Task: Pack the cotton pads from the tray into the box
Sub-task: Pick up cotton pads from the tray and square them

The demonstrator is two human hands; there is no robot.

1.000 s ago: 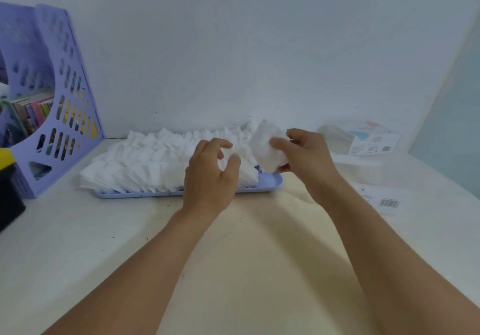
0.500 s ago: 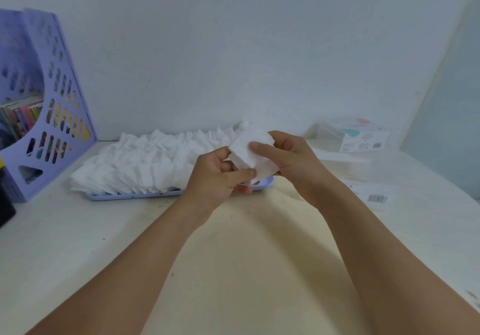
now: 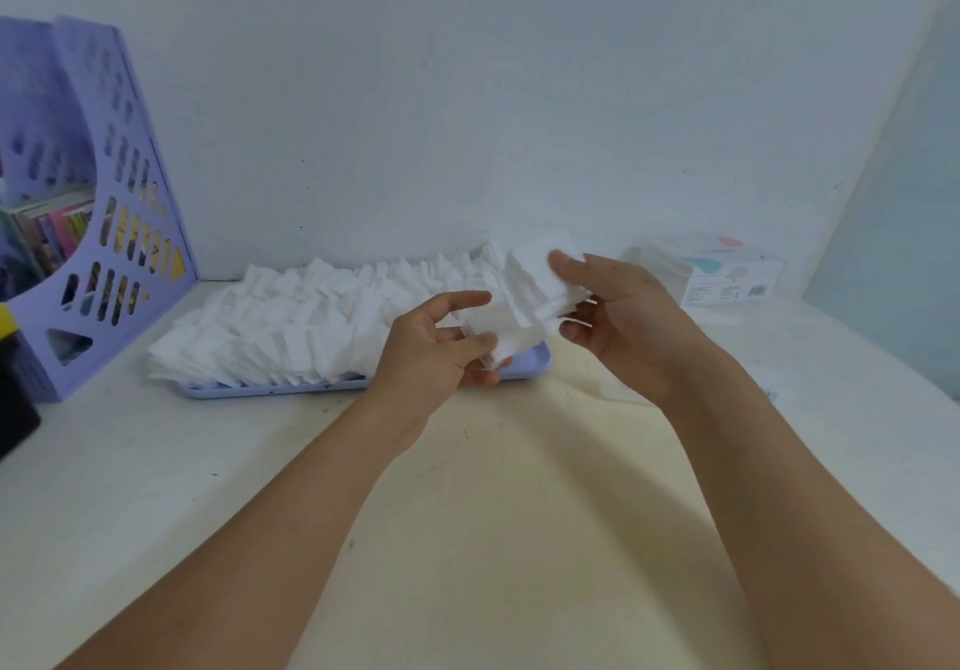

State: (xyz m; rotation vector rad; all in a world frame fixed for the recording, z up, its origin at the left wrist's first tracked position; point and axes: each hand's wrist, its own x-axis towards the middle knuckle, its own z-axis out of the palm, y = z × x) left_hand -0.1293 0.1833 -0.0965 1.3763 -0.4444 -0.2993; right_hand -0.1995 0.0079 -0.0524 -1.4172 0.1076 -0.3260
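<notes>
A white table carries a purple file rack at the left. A blue tray holds rows of cotton pads. The box stands far right; its print is too blurred to read. The right hand pinches a stack of pads; the left hand pinches one pad just below it.

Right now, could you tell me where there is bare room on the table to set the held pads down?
Bare tabletop lies in front of the tray, between the forearms, and between tray and box. The tray is crowded with pads; the file holder blocks the left.
</notes>
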